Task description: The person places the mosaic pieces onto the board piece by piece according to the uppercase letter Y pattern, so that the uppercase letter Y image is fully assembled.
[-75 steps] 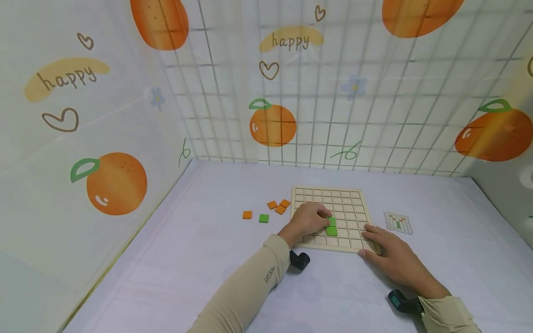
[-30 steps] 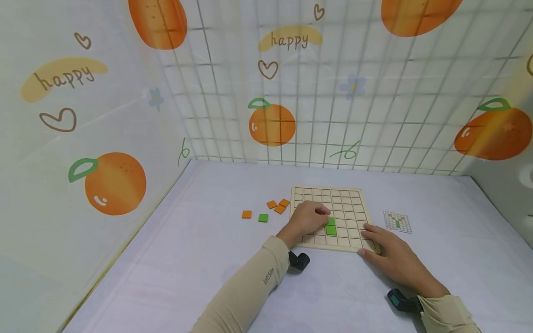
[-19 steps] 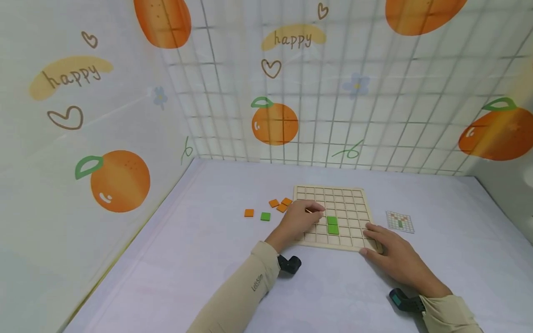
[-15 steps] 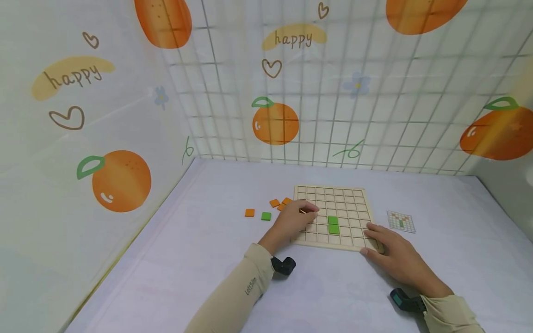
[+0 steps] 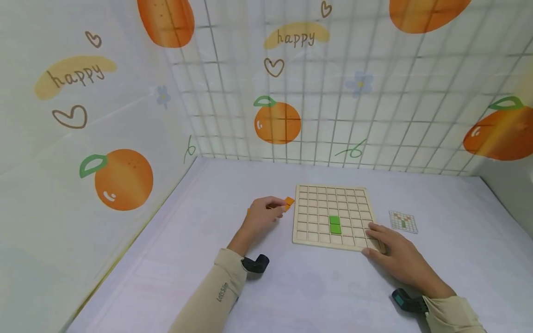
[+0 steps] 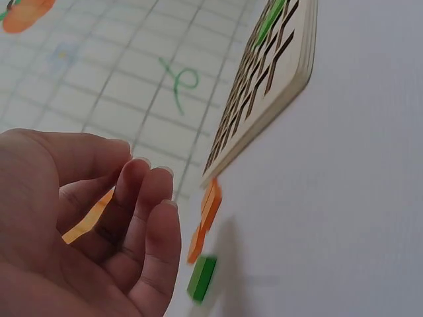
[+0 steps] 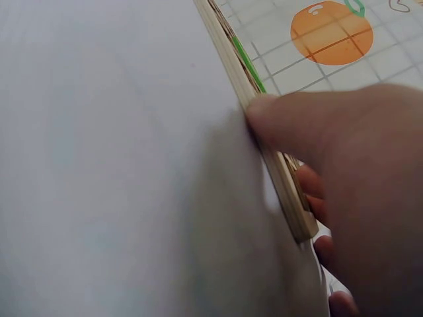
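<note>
My left hand (image 5: 260,217) is over the loose tiles left of the board, its fingers bent and nothing visible between them. Beyond its fingertips lie orange square tiles (image 5: 289,200), partly covered by the hand. The left wrist view shows a loose green tile (image 6: 201,279) below two orange tiles (image 6: 210,201). On the wooden grid board (image 5: 308,217), two green tiles (image 5: 335,224) fill neighbouring squares, one behind the other. My right hand (image 5: 399,254) rests at the board's near right corner, thumb against the front edge (image 7: 274,172) and fingers on the right side.
A small pattern card (image 5: 403,222) with a coloured grid lies right of the board. The white table (image 5: 316,286) meets a printed curtain (image 5: 233,92) behind and at the left. Each wrist wears a black camera (image 5: 256,263).
My left hand has left the rear green tile, which stays on the board, and moved left off the board to the loose tiles. My right hand has stayed at the corner.
</note>
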`<act>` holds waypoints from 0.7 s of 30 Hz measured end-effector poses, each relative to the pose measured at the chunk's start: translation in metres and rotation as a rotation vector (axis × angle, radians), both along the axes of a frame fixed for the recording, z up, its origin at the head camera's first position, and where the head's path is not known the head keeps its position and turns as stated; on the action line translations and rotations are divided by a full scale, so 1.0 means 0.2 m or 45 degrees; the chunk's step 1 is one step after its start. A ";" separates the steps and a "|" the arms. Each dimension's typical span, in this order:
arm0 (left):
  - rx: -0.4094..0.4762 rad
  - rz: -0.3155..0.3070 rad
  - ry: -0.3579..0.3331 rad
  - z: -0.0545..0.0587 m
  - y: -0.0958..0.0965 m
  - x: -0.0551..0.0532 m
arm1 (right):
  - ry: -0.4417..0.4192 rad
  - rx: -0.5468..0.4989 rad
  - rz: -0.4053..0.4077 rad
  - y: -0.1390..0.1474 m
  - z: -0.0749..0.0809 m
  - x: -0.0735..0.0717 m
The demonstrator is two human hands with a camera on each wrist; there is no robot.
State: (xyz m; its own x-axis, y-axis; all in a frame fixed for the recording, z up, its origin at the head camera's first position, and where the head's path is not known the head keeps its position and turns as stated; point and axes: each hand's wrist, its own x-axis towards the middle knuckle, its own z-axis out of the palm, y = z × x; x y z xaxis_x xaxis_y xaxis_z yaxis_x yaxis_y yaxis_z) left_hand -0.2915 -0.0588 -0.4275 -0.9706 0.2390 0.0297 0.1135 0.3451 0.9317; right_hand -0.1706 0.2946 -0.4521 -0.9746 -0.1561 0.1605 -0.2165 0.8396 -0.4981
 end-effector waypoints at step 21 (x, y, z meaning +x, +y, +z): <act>-0.042 0.205 0.043 -0.09 -0.21 -0.05 | -0.009 0.001 0.004 0.01 0.00 0.00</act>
